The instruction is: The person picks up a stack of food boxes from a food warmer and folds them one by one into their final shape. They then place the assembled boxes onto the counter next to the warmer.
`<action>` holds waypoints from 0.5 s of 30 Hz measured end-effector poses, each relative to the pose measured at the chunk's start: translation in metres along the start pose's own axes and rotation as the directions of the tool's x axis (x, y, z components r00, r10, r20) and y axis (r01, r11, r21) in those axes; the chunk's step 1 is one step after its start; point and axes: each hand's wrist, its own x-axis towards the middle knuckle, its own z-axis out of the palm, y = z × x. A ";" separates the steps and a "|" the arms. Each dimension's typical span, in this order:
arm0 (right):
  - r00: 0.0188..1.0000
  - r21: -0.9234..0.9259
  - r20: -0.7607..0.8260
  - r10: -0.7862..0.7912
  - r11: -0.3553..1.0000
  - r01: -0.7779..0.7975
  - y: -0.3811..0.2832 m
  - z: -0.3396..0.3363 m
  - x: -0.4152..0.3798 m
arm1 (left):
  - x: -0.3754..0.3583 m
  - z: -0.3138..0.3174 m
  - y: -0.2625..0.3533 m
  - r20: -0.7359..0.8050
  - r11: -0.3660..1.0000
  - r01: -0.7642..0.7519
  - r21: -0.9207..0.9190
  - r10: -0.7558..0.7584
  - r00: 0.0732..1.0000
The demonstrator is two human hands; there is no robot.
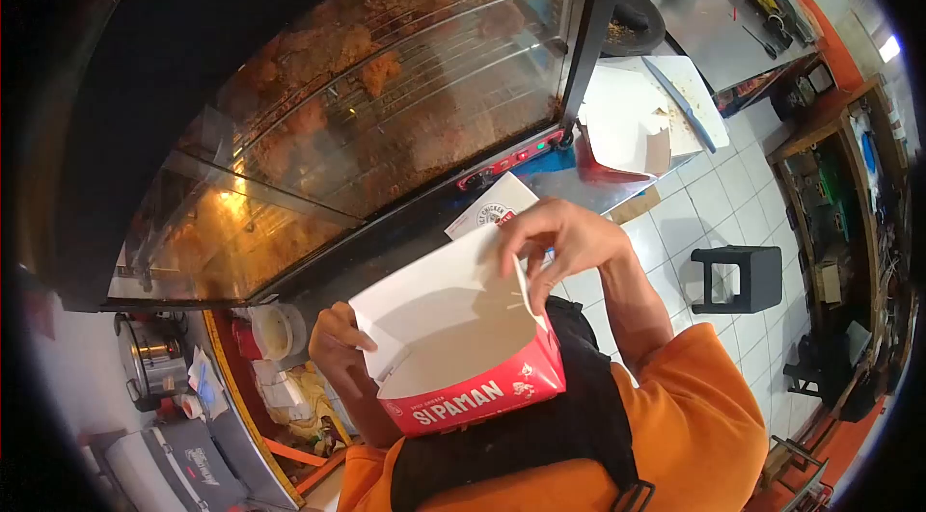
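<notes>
A red and white paper box (pixel 473 387) with "SI PAMAN" on its front is held open-topped close to the body, its white inside facing up. My left hand (pixel 342 343) grips the box's left edge, thumb on the inner side. At the upper right corner, my right hand (pixel 564 247) has its fingers and thumb around the white side flap. The inside of the box shows nothing in it. Just behind the box, a white printed carton flap (pixel 492 208) rests near the counter edge.
A glass warmer (pixel 367 88) with fried pieces on racks stands ahead. Right of it are another open box (pixel 622 121) and a knife (pixel 680 102) on a white board (pixel 709 117). A black stool (pixel 757 279) stands on the tiled floor. Pots and containers are at lower left.
</notes>
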 end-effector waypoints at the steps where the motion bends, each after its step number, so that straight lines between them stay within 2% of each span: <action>1: 0.999 -0.120 0.038 -0.011 0.993 0.016 -0.002 -0.002 -0.003 | 0.000 -0.003 0.002 0.005 0.998 0.037 0.047 -0.037 0.999; 2: 0.997 -0.089 0.068 -0.040 0.995 0.046 -0.003 -0.004 -0.005 | 0.000 -0.006 0.003 0.010 0.993 0.074 0.094 -0.075 0.997; 3: 0.997 -0.082 0.062 -0.040 0.996 0.045 -0.004 -0.004 -0.005 | 0.010 0.001 0.009 0.183 0.994 0.098 -0.040 -0.089 0.979; 5: 0.996 -0.118 0.051 -0.079 0.989 0.085 -0.010 0.001 -0.010 | 0.018 0.005 0.005 0.363 0.972 0.163 -0.171 -0.091 0.927; 6: 0.998 -0.050 -0.018 -0.064 0.997 0.063 -0.009 0.005 -0.009 | 0.017 0.003 -0.004 0.290 0.970 0.168 -0.176 -0.112 0.951; 9: 0.996 -0.071 -0.025 -0.080 0.994 0.078 -0.009 0.003 -0.009 | 0.028 0.049 0.014 0.024 0.985 0.000 -0.173 0.004 1.000; 11: 0.997 -0.090 -0.006 -0.075 0.993 0.074 -0.014 0.000 -0.011 | 0.039 0.062 0.031 0.094 0.988 0.046 -0.147 -0.032 0.995; 13: 0.961 -0.223 0.081 -0.263 0.935 0.275 -0.020 -0.003 -0.012 | 0.044 0.067 0.041 0.172 0.987 0.109 -0.117 -0.088 0.981; 15: 0.959 -0.263 0.109 -0.260 0.923 0.280 -0.025 -0.005 -0.013 | 0.043 0.064 0.041 0.214 0.984 0.144 -0.102 -0.120 0.969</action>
